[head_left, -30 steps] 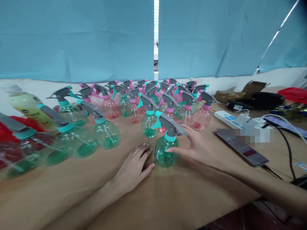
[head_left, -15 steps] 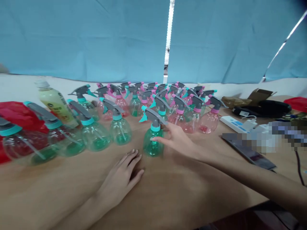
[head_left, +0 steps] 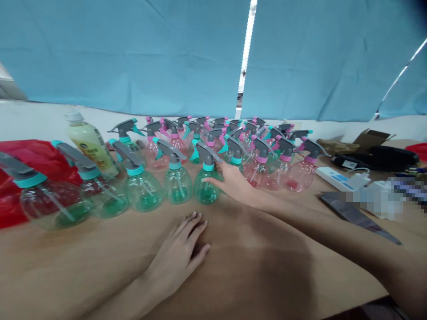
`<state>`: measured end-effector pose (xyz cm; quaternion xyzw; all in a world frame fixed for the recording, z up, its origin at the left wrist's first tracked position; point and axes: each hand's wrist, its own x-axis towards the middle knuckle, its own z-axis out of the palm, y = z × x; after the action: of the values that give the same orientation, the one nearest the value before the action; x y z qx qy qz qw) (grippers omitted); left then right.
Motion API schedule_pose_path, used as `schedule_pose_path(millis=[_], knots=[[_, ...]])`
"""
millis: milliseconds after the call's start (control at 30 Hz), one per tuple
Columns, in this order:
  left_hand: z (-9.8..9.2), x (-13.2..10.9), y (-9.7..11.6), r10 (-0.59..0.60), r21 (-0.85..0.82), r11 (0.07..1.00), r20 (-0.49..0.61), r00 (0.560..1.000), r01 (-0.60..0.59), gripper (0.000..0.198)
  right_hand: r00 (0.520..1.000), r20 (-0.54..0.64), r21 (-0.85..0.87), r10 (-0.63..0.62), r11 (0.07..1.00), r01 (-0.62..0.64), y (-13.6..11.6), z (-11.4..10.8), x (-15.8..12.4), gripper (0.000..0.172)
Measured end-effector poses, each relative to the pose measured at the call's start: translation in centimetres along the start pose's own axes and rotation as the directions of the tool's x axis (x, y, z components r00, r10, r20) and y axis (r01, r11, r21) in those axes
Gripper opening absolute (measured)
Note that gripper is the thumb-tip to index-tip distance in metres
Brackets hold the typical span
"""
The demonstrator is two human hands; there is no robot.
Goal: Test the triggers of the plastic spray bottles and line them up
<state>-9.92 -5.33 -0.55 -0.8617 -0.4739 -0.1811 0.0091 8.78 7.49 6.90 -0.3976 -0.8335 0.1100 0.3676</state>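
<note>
Your right hand (head_left: 235, 183) is closed round the green bottle (head_left: 204, 189), thumb across its front, other fingers mostly hidden. Bottle's upright on the table (head_left: 267, 275), right end of the front green row, just beside the next sprayer (head_left: 178, 189). Your left hand (head_left: 176, 253) is palm-down nearer you, thumb spread off the fingers.

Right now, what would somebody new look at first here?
Probably the big blue cloth across the top. Below it, pink and green spray bottles crowd the brown table, and near the middle the right grip holds a green bottle. Shiny red plastic sits at the left edge.
</note>
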Motion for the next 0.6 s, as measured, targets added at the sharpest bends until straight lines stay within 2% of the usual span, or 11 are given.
schedule_pose_path(millis=[400, 533, 600], knots=[[-0.2, 0.0, 0.2, -0.012, 0.007, 1.000, 0.015, 1.000, 0.012, 0.044, 0.999, -0.033, 0.047, 0.024, 0.999, -0.022, 0.1, 0.6, 0.8, 0.054], [-0.2, 0.0, 0.2, -0.020, 0.008, 1.000, 0.014, 1.000, 0.020, 0.044, 0.999, -0.046, 0.088, 0.011, 0.996, -0.007, -0.2, -0.5, -0.7, 0.051], [-0.2, 0.0, 0.2, -0.022, 0.002, 1.000, 0.013, 1.000, 0.022, 0.043, 0.995, -0.098, 0.119, 0.027, 0.993, -0.015, -0.1, -1.7, -1.8, 0.047]])
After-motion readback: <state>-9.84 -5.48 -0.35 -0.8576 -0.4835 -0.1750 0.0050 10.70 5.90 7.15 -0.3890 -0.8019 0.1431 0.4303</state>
